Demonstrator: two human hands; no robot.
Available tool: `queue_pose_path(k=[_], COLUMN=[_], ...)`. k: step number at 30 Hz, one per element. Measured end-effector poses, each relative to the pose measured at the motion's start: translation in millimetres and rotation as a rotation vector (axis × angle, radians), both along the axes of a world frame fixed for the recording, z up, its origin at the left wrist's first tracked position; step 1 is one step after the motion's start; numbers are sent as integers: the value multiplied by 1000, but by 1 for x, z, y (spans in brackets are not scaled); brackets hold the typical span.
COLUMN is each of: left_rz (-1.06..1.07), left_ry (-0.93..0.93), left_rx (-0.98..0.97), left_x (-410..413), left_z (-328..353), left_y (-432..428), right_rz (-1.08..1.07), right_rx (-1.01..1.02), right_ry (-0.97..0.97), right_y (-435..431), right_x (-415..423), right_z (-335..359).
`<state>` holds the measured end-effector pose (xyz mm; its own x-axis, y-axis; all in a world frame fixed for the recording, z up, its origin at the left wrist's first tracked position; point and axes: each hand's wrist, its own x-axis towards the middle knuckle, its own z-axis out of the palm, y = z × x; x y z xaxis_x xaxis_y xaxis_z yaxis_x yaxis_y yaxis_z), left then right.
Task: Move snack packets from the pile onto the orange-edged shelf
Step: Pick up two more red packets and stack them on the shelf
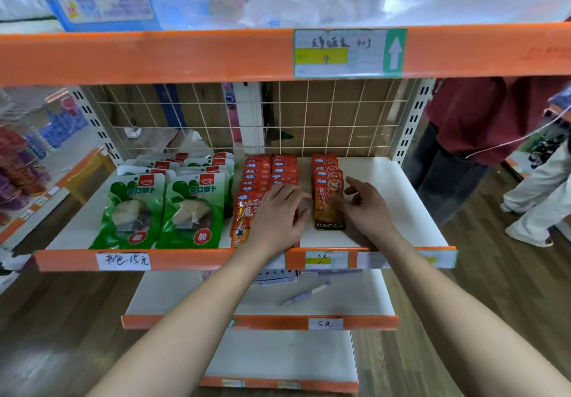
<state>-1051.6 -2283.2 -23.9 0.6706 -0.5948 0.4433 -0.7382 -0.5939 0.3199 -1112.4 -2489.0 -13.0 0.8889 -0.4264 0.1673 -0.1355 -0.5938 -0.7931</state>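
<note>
The orange-edged shelf [401,211] carries three kinds of snack packets, laid in rows that run back toward a wire grid [309,118]. The left hand [278,211] lies palm down on the front of the red packets [256,174]. Its fingers [295,194] are straight and close together, pressing flat and curled round nothing.

Just right of those fingertips lies a single overlapping row of orange packets [328,199]. The right hand [366,211] rests at that row's right edge, its thumb touching the front packet. Its other fingers [355,182] are loosely spread and slightly bent, gripping nothing.

Left of the left-hand fingers, beyond the red rows, green packets [133,211] lie in two overlapping columns. Nearer than the fingers, well to the left of both wrists, the shelf's orange front edge bears a handwritten price label [123,260]. Under the forearms a lower shelf [355,298] holds a pen [306,294]. Above the fingers an upper shelf [185,57] carries a printed tag [349,54] with a white arrow on green. Well to the right of the right-hand fingers, past the shelf's upright, a person in a dark red top [479,118] stands on the wooden floor [479,273].
</note>
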Motion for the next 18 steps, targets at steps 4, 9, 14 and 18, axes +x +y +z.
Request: queue_pose_path(k=[4, 9, 14, 18], left_rz=[90, 229, 382, 508], left_ry=[16, 22, -7, -66], left_rx=[16, 14, 17, 66], left_x=[-7, -21, -38, -53], left_z=[10, 18, 27, 32], left_y=[2, 23, 67, 119], right_rz=[20, 151, 372, 568], right_rx=[-9, -179, -405, -509], right_ry=[-78, -126, -114, -148], right_y=[4, 18, 62, 118], right_x=[-6, -15, -6, 3], right_z=[9, 32, 38, 42])
